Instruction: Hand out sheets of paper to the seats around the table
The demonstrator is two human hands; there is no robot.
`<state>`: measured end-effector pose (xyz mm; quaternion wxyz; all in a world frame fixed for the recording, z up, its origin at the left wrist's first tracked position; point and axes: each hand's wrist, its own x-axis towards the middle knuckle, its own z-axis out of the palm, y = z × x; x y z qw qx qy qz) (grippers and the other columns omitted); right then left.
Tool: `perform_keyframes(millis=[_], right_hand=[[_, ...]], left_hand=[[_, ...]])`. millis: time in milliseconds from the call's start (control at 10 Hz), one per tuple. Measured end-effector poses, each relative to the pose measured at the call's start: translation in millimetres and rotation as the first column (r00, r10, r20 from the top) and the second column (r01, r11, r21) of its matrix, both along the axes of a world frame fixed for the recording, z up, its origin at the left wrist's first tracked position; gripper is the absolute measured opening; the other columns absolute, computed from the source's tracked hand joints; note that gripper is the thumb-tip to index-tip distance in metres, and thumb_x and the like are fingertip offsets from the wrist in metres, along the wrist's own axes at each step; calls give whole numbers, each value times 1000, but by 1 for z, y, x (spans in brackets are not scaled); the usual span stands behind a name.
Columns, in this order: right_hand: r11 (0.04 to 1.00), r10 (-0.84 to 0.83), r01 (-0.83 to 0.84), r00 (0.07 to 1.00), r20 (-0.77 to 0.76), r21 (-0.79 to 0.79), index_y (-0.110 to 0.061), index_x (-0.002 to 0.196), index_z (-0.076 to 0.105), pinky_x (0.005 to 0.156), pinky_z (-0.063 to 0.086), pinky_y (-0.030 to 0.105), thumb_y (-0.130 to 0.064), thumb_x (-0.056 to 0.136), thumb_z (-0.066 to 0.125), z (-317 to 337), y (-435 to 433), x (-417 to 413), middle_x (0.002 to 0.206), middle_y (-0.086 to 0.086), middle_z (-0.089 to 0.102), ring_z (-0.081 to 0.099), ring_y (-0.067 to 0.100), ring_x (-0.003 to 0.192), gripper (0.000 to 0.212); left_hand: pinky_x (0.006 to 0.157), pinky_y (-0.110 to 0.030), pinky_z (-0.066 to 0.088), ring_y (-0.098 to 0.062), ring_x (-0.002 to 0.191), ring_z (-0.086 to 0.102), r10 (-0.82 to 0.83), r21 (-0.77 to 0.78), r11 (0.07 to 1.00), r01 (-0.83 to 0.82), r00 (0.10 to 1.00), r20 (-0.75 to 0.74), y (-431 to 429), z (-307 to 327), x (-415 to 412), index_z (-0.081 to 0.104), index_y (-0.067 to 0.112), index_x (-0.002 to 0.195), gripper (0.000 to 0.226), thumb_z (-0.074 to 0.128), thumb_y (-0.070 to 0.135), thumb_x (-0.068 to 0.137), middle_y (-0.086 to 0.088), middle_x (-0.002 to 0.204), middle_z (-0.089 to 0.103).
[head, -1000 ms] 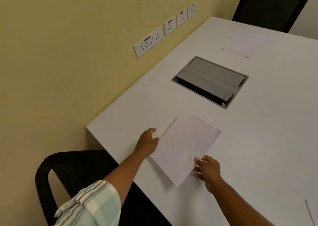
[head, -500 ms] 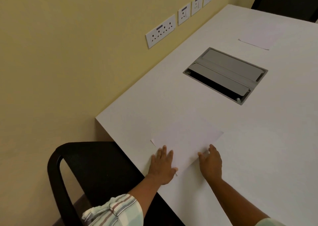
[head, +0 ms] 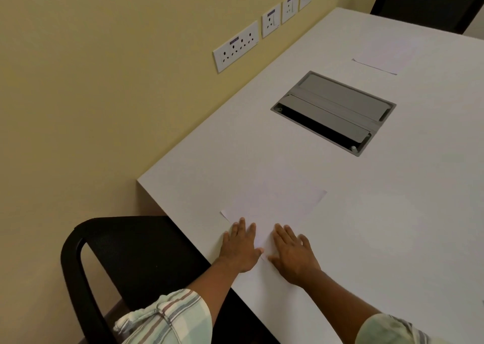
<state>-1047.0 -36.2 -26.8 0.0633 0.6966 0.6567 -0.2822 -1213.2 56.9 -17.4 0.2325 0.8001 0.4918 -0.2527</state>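
A white sheet of paper (head: 277,202) lies flat on the white table (head: 392,212) near its front left corner, in front of a black chair (head: 125,254). My left hand (head: 239,248) rests flat, fingers spread, on the sheet's near left part. My right hand (head: 293,256) lies flat beside it on the sheet's near edge. Neither hand grips anything. A second sheet (head: 382,55) lies at the table's far side, near another black chair (head: 424,0).
A grey cable hatch (head: 334,111) is set into the tabletop beyond the sheet. The yellow wall on the left carries several white power sockets (head: 235,46). The table's left edge runs along that wall.
A second ago both hands held the sheet by its edges above the table. It now lies flat, and my hands have flattened onto its near edge, close together.
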Motion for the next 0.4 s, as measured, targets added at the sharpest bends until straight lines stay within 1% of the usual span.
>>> perform_keyframes(millis=[100, 200, 300, 400], right_hand=[[999, -41, 41, 999, -17, 11, -13, 163, -2, 126, 7, 48, -57, 106, 29, 4, -6, 5, 173, 5, -9, -8, 23, 159, 78], [990, -142, 143, 989, -26, 20, -14, 163, -8, 127, 6, 46, -62, 104, 25, 14, -23, 21, 172, 4, -11, -9, 22, 158, 82], [974, -226, 226, 974, -14, 26, -14, 162, -9, 128, 8, 46, -65, 103, 22, 20, -38, 36, 172, 5, -11, -8, 23, 159, 84], [940, -333, 332, 943, 2, 72, -15, 162, -13, 128, 9, 46, -67, 102, 20, 25, -63, 54, 171, 4, -15, -10, 24, 158, 86]], left_hand=[[130, -54, 5, -35, 161, -10, -28, 51, 998, 27, 999, 15, -2, -1, 0, -6, 21, 167, 84, 40, 57, 107, -16, 174, -13], [131, -51, 1, -35, 161, -11, -65, 109, 992, 61, 997, 33, -9, 3, 7, -6, 16, 166, 84, 36, 58, 108, -18, 174, -12], [131, -51, -1, -35, 161, -12, -112, 137, 985, 105, 993, 45, -19, 9, 19, -6, 13, 166, 83, 34, 57, 108, -20, 174, -12], [131, -51, -2, -35, 161, -13, -218, 185, 962, 201, 973, 74, -38, 16, 42, -7, 11, 166, 83, 32, 58, 108, -20, 173, -13]])
